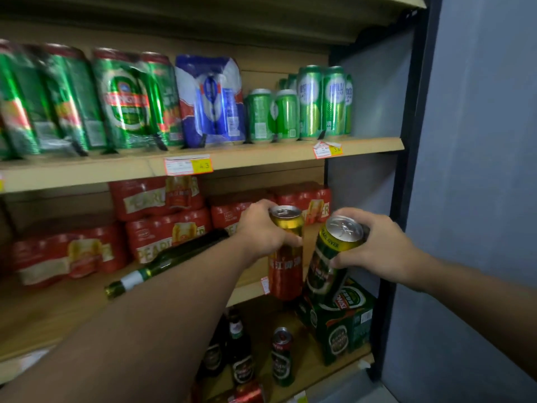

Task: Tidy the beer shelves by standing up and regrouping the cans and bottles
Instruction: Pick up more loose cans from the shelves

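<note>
My left hand grips a tall red and gold can near its top, holding it upright in front of the middle shelf. Right beside it, my right hand holds a dark green Pearl River can, tilted with its silver top toward me. The two cans are almost touching. A dark green glass bottle lies on its side on the middle shelf, partly behind my left forearm.
Red Pearl River multipacks are stacked at the back of the middle shelf. Green can packs, a blue pack and loose green cans fill the upper shelf. Below stand bottles, a can and a green carton.
</note>
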A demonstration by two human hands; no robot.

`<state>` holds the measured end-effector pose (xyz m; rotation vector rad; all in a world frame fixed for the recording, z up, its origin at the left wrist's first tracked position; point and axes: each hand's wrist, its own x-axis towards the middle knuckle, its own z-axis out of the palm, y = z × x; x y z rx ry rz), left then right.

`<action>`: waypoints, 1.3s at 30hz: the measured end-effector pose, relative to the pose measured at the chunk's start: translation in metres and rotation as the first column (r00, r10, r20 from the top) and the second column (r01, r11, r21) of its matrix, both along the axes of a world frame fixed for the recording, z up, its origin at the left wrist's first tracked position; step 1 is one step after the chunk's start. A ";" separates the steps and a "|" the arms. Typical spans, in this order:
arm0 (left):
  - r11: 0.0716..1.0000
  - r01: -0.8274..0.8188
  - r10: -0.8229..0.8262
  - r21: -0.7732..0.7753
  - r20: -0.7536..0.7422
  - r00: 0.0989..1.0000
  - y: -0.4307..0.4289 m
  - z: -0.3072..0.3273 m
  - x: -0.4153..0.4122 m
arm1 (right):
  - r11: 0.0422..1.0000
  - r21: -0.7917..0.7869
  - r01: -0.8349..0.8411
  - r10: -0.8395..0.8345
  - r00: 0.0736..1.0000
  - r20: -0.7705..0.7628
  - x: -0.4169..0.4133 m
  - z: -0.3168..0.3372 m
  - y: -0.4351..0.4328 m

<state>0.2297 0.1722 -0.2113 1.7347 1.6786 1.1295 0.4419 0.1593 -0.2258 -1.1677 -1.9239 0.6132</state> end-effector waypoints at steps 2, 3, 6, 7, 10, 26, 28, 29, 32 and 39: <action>0.999 0.004 -0.005 -0.052 -0.003 1.000 -0.020 -0.003 -0.012 | 0.998 -0.046 -0.047 0.048 0.998 0.026 -0.013 -0.002 -0.017; 0.997 0.001 -0.002 -0.082 -0.010 1.000 -0.029 -0.006 -0.018 | 0.995 -0.064 -0.081 0.083 0.996 0.037 -0.018 -0.005 -0.024; 0.986 -0.018 0.017 -0.166 -0.012 1.000 -0.053 -0.022 -0.040 | 0.986 -0.118 -0.122 0.131 0.989 0.072 -0.037 -0.020 -0.045; 0.981 -0.019 0.014 -0.192 -0.024 1.000 -0.060 -0.029 -0.046 | 0.982 -0.141 -0.128 0.139 0.988 0.071 -0.042 -0.027 -0.049; 0.958 -0.026 0.003 -0.285 -0.080 0.997 -0.078 -0.057 -0.066 | 0.965 -0.226 -0.136 0.160 0.983 0.093 -0.059 -0.055 -0.059; 0.900 -0.083 -0.025 -0.428 -0.239 0.971 -0.103 -0.258 -0.139 | 0.894 -0.430 -0.125 0.168 0.984 0.065 -0.122 -0.243 -0.075; 0.893 -0.100 -0.014 -0.439 -0.250 0.968 -0.103 -0.284 -0.141 | 0.883 -0.457 -0.110 0.139 0.990 0.031 -0.124 -0.264 -0.075; 0.891 -0.108 -0.009 -0.441 -0.256 0.967 -0.103 -0.296 -0.142 | 0.881 -0.462 -0.101 0.125 0.992 0.021 -0.125 -0.274 -0.074; 0.877 -0.128 -0.010 -0.462 -0.285 0.958 -0.102 -0.325 -0.144 | 0.880 -0.469 -0.071 0.082 0.997 0.002 -0.127 -0.297 -0.073; 0.840 -0.158 -0.043 -0.519 -0.354 0.934 -0.093 -0.385 -0.149 | 0.856 -0.516 -0.024 0.044 0.999 0.026 -0.130 -0.331 -0.058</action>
